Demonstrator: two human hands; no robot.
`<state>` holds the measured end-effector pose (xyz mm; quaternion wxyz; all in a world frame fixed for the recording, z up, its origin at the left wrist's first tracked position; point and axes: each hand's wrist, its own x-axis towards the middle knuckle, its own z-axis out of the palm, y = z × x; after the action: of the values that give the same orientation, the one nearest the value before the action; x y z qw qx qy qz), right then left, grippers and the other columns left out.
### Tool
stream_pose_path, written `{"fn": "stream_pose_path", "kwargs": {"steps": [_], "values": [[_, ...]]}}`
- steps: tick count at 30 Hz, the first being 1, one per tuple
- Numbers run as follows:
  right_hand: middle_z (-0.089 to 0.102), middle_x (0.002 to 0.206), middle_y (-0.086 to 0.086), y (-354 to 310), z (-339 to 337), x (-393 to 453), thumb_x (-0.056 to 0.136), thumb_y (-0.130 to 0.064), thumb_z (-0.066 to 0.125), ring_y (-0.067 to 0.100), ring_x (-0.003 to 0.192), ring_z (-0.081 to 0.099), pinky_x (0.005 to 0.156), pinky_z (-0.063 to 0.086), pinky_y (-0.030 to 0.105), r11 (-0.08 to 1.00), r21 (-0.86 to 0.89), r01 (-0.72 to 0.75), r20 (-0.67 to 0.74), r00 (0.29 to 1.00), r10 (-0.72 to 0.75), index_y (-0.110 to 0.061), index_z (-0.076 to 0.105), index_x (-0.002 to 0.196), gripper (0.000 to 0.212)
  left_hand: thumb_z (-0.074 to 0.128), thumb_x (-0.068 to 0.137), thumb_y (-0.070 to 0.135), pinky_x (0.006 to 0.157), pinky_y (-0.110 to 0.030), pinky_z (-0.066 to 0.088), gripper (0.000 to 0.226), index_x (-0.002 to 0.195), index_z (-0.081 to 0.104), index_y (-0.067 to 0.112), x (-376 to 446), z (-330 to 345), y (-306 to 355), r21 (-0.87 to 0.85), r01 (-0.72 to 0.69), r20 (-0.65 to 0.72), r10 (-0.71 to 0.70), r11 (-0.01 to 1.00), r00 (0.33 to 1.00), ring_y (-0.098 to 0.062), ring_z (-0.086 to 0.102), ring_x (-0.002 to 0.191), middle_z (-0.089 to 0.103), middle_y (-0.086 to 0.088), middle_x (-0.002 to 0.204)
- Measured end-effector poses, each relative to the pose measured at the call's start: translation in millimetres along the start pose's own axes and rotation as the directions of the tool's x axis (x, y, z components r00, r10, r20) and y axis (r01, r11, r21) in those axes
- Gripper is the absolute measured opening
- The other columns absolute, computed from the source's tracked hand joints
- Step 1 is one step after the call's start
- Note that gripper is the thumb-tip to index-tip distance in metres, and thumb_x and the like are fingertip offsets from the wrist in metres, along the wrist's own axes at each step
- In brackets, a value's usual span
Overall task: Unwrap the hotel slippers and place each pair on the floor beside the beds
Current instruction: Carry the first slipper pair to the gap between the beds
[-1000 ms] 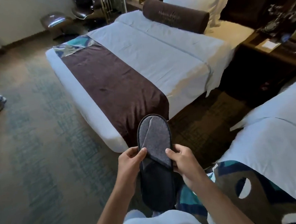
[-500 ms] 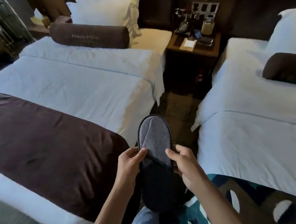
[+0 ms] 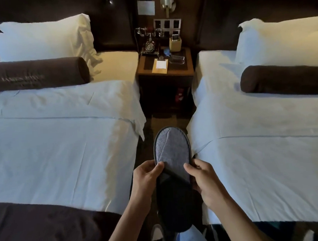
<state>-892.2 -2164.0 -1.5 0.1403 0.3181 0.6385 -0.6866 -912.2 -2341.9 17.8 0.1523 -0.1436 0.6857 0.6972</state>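
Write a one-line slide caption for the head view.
Both hands, left and right, hold grey slippers between two beds.

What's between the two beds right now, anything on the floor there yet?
Head view: the nightstand stands at the far end, then bare carpet. Both hands hold the slippers above it.

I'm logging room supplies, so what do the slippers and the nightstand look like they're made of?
Slippers: soft grey fabric, probably felt or fleece, with a matte, slightly nubby surface and a dark stitched rim; both hands bend them easily. Nightstand: looks like brown wood or veneer with a satin sheen on the top edge; which of the two, the view leaves open.
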Motion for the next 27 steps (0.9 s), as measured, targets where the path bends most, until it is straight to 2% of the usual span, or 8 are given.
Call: {"fn": "stream_pose_path", "kwargs": {"steps": [3,7,10,13,16,19,23,27], "values": [[0.063,0.132,0.0,-16.5,-5.5,35.2,0.06,-0.061,0.074,0.022,0.118,0.063,0.096,0.055,0.047,1.0,-0.008,0.001,-0.023,1.0,-0.001,-0.026,0.058,0.127,0.078,0.073,0.084,0.03,0.077,-0.051,0.059,0.016,0.085,0.077,0.015,35.6,14.1,13.7,0.002,0.013,0.017,-0.013,1.0,1.0,-0.036,0.073,0.082,0.077,-0.012,0.081],[0.063,0.131,0.008,-40.7,-15.2,90.2,0.06,-0.06,0.073,0.026,0.117,0.063,0.095,0.055,0.05,1.0,-0.022,-0.012,-0.031,0.999,0.012,-0.02,0.061,0.121,0.074,0.072,0.085,0.031,0.078,-0.052,0.06,0.015,0.086,0.078,0.017,85.5,37.9,30.1,0.028,0.035,0.014,-0.036,0.999,0.999,-0.036,0.073,0.084,0.077,-0.013,0.085],[0.063,0.13,0.009,-59.8,-22.0,129.4,0.06,-0.06,0.073,0.028,0.12,0.061,0.099,0.051,0.052,0.999,-0.037,-0.009,-0.007,1.0,0.009,-0.019,0.062,0.113,0.067,0.072,0.086,0.03,0.071,-0.046,0.06,0.014,0.086,0.078,0.017,121.9,56.5,39.5,0.017,0.043,-0.016,-0.043,0.999,0.999,-0.033,0.074,0.082,0.077,-0.011,0.083],[0.069,0.124,0.003,-74.7,-24.5,165.7,0.064,-0.055,0.072,0.025,0.117,0.063,0.101,0.051,0.05,0.998,-0.061,-0.016,0.037,0.999,0.018,-0.021,0.064,0.12,0.066,0.071,0.087,0.029,0.059,-0.03,0.054,0.016,0.09,0.077,0.014,153.3,70.7,40.8,0.019,0.058,-0.046,-0.057,0.998,0.997,-0.024,0.072,0.073,0.076,-0.007,0.078],[0.068,0.124,0.004,-80.9,-26.7,199.9,0.063,-0.057,0.071,0.025,0.117,0.063,0.101,0.05,0.051,0.997,-0.066,-0.03,0.028,0.999,0.032,-0.02,0.063,0.121,0.07,0.071,0.087,0.029,0.064,-0.036,0.058,0.021,0.096,0.075,0.01,186.1,81.6,37.6,0.0,0.086,-0.053,-0.086,0.996,0.995,-0.027,0.074,0.077,0.077,-0.011,0.083],[0.064,0.13,0.005,-70.6,-27.5,240.6,0.062,-0.064,0.07,0.027,0.121,0.06,0.101,0.05,0.052,0.995,-0.082,-0.062,-0.002,0.998,0.062,-0.024,0.061,0.122,0.073,0.071,0.087,0.026,0.076,-0.043,0.061,0.019,0.098,0.075,0.011,224.2,88.6,22.9,0.001,0.114,-0.056,-0.114,0.993,0.992,-0.03,0.075,0.085,0.078,-0.011,0.087],[0.063,0.131,0.006,-41.5,-23.9,296.6,0.062,-0.066,0.068,0.029,0.123,0.058,0.1,0.05,0.053,0.991,-0.099,-0.086,-0.047,0.996,0.081,-0.024,0.06,0.119,0.071,0.07,0.088,0.024,0.077,-0.04,0.062,0.018,0.102,0.073,0.013,278.2,96.7,-14.1,0.036,0.144,-0.027,-0.143,0.989,0.989,-0.024,0.076,0.085,0.078,-0.008,0.09],[0.069,0.11,0.007,6.2,-18.8,363.0,0.065,-0.063,0.064,0.029,0.108,0.064,0.093,0.053,0.056,0.987,-0.149,-0.064,-0.075,0.996,0.053,-0.019,0.063,0.103,0.058,0.07,0.088,0.023,0.074,-0.037,0.061,0.02,0.104,0.072,0.012,339.1,100.3,-78.1,0.048,0.159,-0.011,-0.159,0.986,0.987,-0.022,0.076,0.085,0.079,-0.008,0.09]]}}
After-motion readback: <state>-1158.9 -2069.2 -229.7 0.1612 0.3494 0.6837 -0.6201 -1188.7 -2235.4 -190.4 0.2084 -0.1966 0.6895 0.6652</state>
